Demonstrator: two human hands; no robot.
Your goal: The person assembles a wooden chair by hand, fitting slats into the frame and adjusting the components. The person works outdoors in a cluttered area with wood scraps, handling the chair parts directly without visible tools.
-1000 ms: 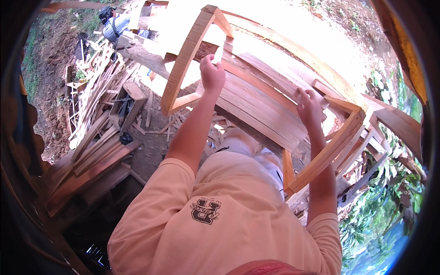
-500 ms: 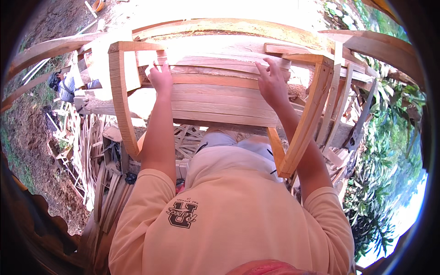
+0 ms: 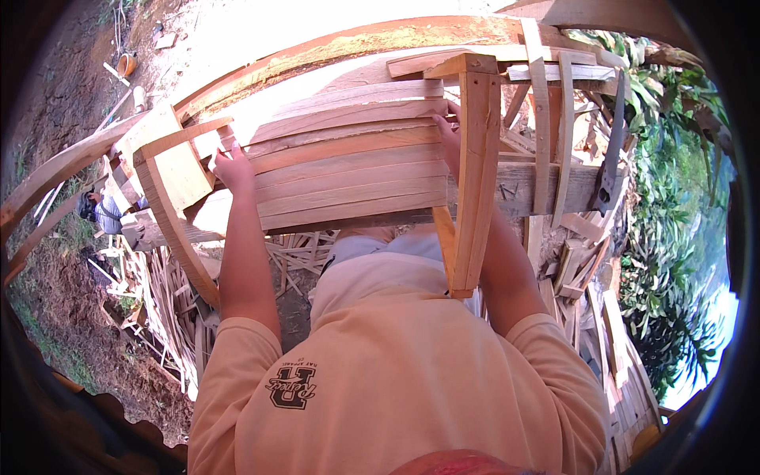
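Observation:
A row of pale wooden slats (image 3: 348, 170) lies side by side across a small wooden frame in front of me. At the slats' left end my left hand (image 3: 234, 169) has its fingers bent round the edge, just below the frame's short crosspiece. My right hand (image 3: 450, 141) grips the right end of an upper slat with thumb and fingers; the frame partly hides it. The frame's left bent piece (image 3: 168, 210) arches outside my left forearm. Its right post (image 3: 476, 174), with screw or nail heads near the top, stands in front of my right arm.
A heavy beam (image 3: 522, 184) runs beneath the slats, with loose nails on it. A handsaw (image 3: 608, 162) leans at its right end. Thin strips (image 3: 162, 297) lie heaped at lower left. A long plank (image 3: 380, 38) spans the far side, and leafy plants grow at right.
The frame and slats have shifted left and turned slightly in view. My right hand, spread above the slats before, now closes at their right end. My left hand stays by the left end.

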